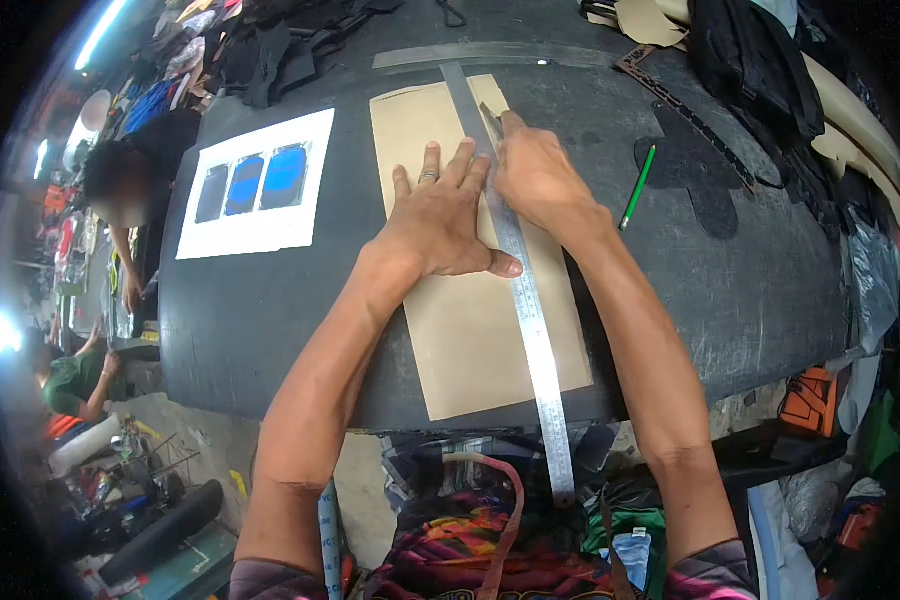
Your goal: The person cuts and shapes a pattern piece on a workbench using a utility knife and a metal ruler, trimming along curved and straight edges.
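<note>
A tan sheet of card (470, 340) lies on the dark table, with a long steel ruler (536, 335) running lengthwise over it and past the table's near edge. My left hand (440, 215) is spread flat on the card, its fingertips and thumb touching the ruler. Closed around a slim knife (490, 116), my right hand (540, 170) rests along the ruler's right side near the card's far end. The blade end points away from me, close to the ruler. Most of the knife's handle is hidden inside the fingers.
A white printed sheet (245, 225) with blue pictures lies to the left. On the right are a green pencil (638, 187), a dark carpenter's square (690, 118) and a black cut-out piece (705, 175). Black bags (755, 75) crowd the far right. Another person (150, 165) leans at the left edge.
</note>
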The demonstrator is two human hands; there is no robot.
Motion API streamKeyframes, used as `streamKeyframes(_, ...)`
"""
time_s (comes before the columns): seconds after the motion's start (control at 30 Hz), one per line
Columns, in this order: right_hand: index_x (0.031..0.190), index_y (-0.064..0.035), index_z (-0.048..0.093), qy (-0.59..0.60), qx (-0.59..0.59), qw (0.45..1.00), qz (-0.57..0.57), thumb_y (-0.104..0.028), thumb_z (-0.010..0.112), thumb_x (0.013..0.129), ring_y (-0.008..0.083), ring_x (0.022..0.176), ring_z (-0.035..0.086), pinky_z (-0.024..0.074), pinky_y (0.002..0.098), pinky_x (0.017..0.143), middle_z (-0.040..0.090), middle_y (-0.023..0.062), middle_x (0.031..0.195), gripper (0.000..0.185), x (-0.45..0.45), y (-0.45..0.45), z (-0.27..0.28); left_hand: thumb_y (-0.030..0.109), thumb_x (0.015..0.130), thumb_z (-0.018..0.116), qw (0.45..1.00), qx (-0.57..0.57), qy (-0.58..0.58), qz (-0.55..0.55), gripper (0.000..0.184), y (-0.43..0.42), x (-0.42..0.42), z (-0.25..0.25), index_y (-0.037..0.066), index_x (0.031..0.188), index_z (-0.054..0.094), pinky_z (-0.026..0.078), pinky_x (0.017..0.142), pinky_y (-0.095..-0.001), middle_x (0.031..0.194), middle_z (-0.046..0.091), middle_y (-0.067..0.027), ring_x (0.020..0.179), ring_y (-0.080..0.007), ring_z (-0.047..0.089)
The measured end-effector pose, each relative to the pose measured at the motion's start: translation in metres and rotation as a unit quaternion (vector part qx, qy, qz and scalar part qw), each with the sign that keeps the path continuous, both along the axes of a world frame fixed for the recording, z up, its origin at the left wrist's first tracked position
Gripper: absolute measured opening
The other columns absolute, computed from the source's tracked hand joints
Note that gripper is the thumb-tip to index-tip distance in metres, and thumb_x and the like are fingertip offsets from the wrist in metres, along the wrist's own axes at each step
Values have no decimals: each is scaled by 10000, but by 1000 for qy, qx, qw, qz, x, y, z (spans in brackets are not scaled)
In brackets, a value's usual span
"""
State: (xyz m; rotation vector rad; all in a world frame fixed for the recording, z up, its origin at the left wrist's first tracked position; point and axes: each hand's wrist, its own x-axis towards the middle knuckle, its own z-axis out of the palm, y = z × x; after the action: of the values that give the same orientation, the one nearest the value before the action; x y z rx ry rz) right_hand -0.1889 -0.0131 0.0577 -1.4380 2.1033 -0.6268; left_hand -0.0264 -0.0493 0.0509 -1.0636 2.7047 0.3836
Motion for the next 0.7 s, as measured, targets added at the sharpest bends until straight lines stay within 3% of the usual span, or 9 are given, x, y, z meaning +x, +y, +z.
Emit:
streamKeyframes(0.3, 1495, 88, 549, 17, 30, 999, 1, -130, 630, 1051, 470, 1247, 730, 609, 551, 1051, 731, 332, 1293, 501, 2, -1, 7, 820, 591, 933, 1000, -1, 1, -4, 1563, 0, 0, 1, 76, 1779, 242, 142, 1345, -731, 1853, 186, -199, 1706, -486, 115)
streamKeyframes(0.37, 1412, 117, 575, -35, -31, 999, 12, -106, 556, 1043, 567, 1214, 673, 555, 596, 1023, 688, 426, 1246, 432, 0, 2, 5, 820, 594, 932, 1000, -4, -3, -7, 1562, 0, 0, 0, 78, 1780, 238, 143, 1347, -728, 1853, 186, -199, 1706, -484, 116)
streamKeyframes(0.7, 1409, 133, 599, 41, -54, 997, 41, -100, 542, 1044, 567, 1197, 686, 557, 576, 1059, 714, 409, 1214, 437, -8, -8, 8, 810, 576, 949, 1000, -15, -1, -5, 1562, -1, -2, -2, 85, 1776, 260, 164, 1345, -726, 1851, 200, -195, 1702, -487, 135)
